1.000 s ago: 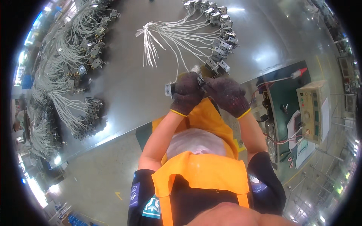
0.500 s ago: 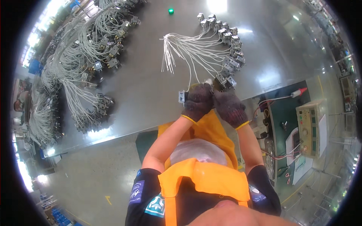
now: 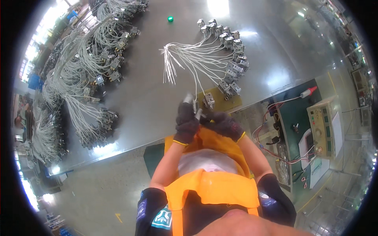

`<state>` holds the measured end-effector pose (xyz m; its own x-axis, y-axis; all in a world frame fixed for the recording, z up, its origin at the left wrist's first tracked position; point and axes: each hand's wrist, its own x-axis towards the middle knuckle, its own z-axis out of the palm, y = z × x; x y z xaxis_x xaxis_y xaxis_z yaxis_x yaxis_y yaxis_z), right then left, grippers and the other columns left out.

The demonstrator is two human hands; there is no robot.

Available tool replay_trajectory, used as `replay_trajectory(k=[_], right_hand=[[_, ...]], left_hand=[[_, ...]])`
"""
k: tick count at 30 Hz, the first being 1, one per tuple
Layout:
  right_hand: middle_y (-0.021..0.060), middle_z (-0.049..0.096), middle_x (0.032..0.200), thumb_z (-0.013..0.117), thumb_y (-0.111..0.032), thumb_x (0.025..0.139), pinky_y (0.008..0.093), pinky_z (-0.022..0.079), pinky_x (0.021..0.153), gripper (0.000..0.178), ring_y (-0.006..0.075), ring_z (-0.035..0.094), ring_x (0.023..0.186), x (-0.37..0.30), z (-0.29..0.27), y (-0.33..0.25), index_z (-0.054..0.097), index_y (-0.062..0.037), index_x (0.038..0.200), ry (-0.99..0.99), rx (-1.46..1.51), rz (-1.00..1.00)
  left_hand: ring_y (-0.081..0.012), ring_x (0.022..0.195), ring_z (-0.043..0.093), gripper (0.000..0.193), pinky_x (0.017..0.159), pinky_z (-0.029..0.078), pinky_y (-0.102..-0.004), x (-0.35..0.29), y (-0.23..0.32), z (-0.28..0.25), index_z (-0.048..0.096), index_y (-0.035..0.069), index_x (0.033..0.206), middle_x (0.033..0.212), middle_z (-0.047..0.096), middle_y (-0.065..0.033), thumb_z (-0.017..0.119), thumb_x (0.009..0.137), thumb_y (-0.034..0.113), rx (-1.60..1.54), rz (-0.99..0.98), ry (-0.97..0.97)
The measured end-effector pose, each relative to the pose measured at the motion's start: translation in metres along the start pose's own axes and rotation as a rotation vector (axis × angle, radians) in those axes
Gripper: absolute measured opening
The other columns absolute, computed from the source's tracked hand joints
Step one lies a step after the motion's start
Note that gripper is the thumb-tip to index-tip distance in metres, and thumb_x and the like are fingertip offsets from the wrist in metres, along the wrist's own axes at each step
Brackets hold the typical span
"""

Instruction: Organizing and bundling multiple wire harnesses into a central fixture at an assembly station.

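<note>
2 hands: both gloved, close together above the grey table [image 3: 157, 98]
Left hand [image 3: 186, 122]: clamped on a small metal part [image 3: 190, 99]
Right hand [image 3: 223, 125]: closed; contents unclear
Far: wired parts [image 3: 224, 51] fanned out

A small grey metal component [image 3: 193, 105] with a white wire lead sits upright, pinched between two dark gloved fingers, just left of the yellow-brown pad [image 3: 219, 98].
</note>
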<state>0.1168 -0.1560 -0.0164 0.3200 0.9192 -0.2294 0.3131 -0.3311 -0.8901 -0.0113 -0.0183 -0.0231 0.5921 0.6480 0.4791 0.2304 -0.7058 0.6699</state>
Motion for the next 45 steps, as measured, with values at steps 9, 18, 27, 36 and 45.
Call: replay_trajectory(k=[9, 18, 27, 36, 45], right_hand=[[0.0034, 0.07, 0.083, 0.065, -0.034, 0.093, 0.0246, 0.049, 0.066, 0.029, 0.0072, 0.061, 0.073, 0.011, -0.067, -0.03, 0.073, -0.0115, 0.109, 0.302, 0.168, 0.088], [0.0094, 0.073, 0.095, 0.063, -0.019, 0.091, 0.0311, 0.054, 0.073, 0.032, 0.0213, 0.069, 0.084, -0.02, -0.07, -0.061, 0.067, -0.0081, 0.121, 0.191, 0.16, 0.078], [0.021, 0.067, 0.091, 0.054, -0.031, 0.094, 0.0508, 0.051, 0.075, 0.027, 0.0412, 0.064, 0.086, -0.002, -0.058, -0.07, 0.068, -0.0119, 0.106, 0.284, -0.556, -0.224], [0.0216, 0.069, 0.085, 0.052, -0.019, 0.089, 0.0496, 0.055, 0.072, 0.022, 0.0391, 0.069, 0.082, 0.006, -0.048, -0.076, 0.069, -0.0043, 0.091, 0.125, -0.822, -0.085], [0.0199, 0.066, 0.093, 0.053, -0.015, 0.09, 0.0499, 0.051, 0.074, 0.019, 0.0387, 0.065, 0.082, -0.013, -0.04, -0.045, 0.061, -0.0078, 0.105, 0.276, -0.96, -0.256]], left_hand=[[-0.0354, 0.111, 0.062, 0.053, 0.094, 0.05, -0.0397, 0.022, 0.023, 0.005, 0.053, 0.001, 0.129, 0.119, 0.061, -0.0211, 0.075, 0.083, 0.015, -0.287, 0.035, 0.014], [-0.038, 0.092, 0.062, 0.052, 0.079, 0.05, -0.0439, 0.032, 0.031, 0.022, 0.059, 0.003, 0.115, 0.099, 0.064, -0.019, 0.08, 0.079, 0.033, -0.225, -0.15, -0.163], [-0.0387, 0.095, 0.065, 0.049, 0.083, 0.052, -0.0442, 0.04, 0.01, 0.039, 0.062, 0.005, 0.118, 0.103, 0.067, -0.0195, 0.077, 0.074, 0.02, -0.015, 0.113, -0.248], [-0.042, 0.085, 0.062, 0.02, 0.074, 0.048, -0.0493, 0.053, 0.037, 0.015, 0.058, 0.004, 0.093, 0.082, 0.062, -0.0223, 0.064, 0.079, 0.018, -0.12, 0.172, -0.223], [-0.0325, 0.083, 0.06, 0.024, 0.073, 0.048, -0.0417, 0.033, 0.001, 0.055, 0.057, 0.005, 0.093, 0.085, 0.06, -0.015, 0.071, 0.08, 0.021, -0.583, -0.041, -0.377]])
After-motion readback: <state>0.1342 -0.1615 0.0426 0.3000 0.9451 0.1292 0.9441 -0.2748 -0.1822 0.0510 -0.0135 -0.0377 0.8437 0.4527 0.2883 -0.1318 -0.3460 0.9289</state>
